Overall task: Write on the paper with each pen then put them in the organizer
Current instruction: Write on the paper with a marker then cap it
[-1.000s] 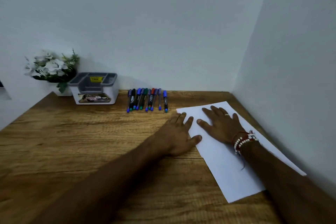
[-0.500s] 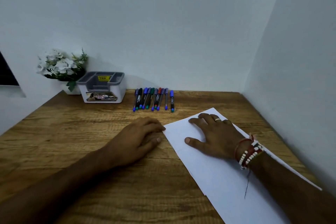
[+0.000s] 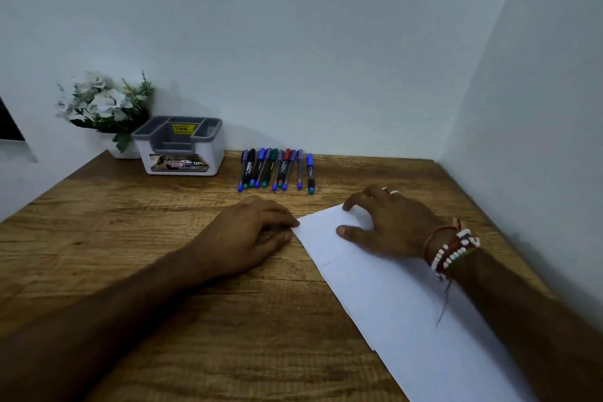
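Observation:
A white sheet of paper (image 3: pixel 385 300) lies slanted on the wooden desk, running from the centre toward the near right. My right hand (image 3: pixel 388 225) rests palm down on its far end, fingers spread, holding nothing. My left hand (image 3: pixel 244 235) lies flat on the bare wood, its fingertips touching the paper's left corner. Several capped pens (image 3: pixel 277 170) lie side by side near the back wall, beyond both hands. The white and grey organizer (image 3: pixel 181 147) stands to the left of the pens with nothing visible in its compartments.
A pot of white flowers (image 3: pixel 104 108) stands in the back left corner behind the organizer. Walls close the desk (image 3: pixel 130 238) at the back and on the right. A dark edge shows at the far left.
The paper and my right hand have slid nearer and to the left. My left hand came off the sheet and now touches only its corner. The view has shifted.

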